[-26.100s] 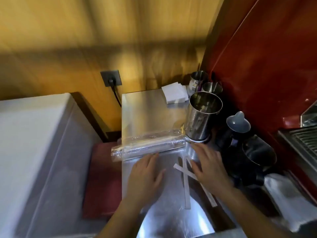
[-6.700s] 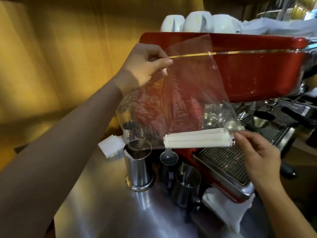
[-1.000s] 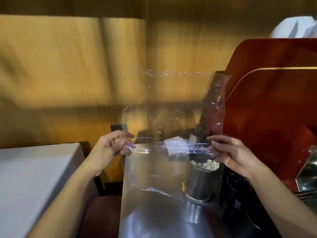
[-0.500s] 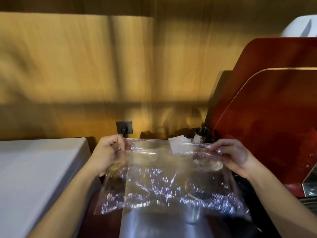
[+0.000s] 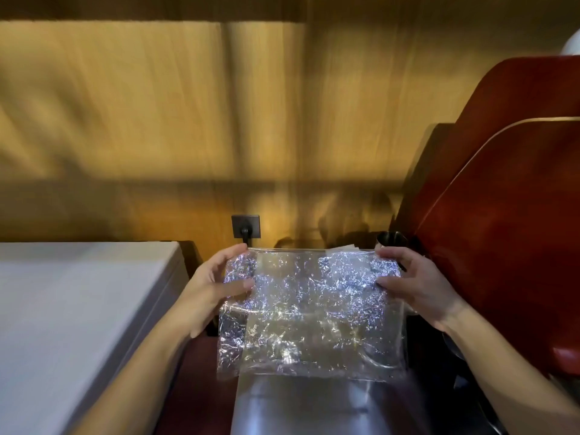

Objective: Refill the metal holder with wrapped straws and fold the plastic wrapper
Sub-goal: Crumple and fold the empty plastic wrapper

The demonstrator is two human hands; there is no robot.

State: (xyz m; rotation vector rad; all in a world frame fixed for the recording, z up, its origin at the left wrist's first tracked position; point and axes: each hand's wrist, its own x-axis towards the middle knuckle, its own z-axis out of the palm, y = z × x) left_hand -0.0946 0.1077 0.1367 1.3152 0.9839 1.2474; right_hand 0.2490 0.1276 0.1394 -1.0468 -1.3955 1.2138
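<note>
Your left hand (image 5: 216, 285) grips the left edge of the plastic wrapper (image 5: 310, 312), thumb lying flat across the near face and the fingers curled behind the upper corner, wrist bent so the palm faces right. Your right hand (image 5: 417, 285) mirrors it on the right edge, thumb pressed on the front of the sheet and the fingers wrapped round the far side, forearm coming in from the lower right. Between both hands the clear, crinkled wrapper is held off the surface, stretched wide and tilted toward you, its top edge straight and its lower edge hanging over the steel counter (image 5: 314, 406). The metal holder cannot be made out clearly through the glare. Beyond the left hand a wall socket (image 5: 245, 226) sits on the wooden wall (image 5: 188, 120); a red machine (image 5: 502, 199) rises on the right, and a white surface (image 5: 69, 309) lies on the left.
</note>
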